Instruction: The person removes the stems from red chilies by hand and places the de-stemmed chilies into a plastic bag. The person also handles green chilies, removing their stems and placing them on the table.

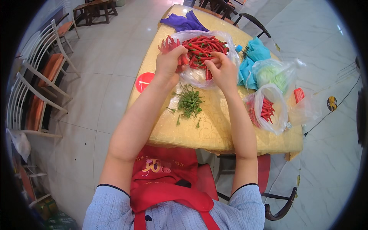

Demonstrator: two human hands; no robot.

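Note:
A bunch of red chili peppers is gripped in my left hand, at the left edge of an open clear plastic bag. Many red chilies with green stems lie in that bag. My right hand is over the bag's right part, thumb and forefinger curled near each other beside the chilies; whether a stem is between them I cannot tell. Below the bag, on the yellow tablecloth, lies a small pile of green chili stems, with several loose ones around it.
A smaller plastic bag of red chilies stands at the right, by a bagged pale green vegetable and blue-green folded umbrellas. A purple cloth lies at the far end, a red disc at the left edge. Chairs stand left.

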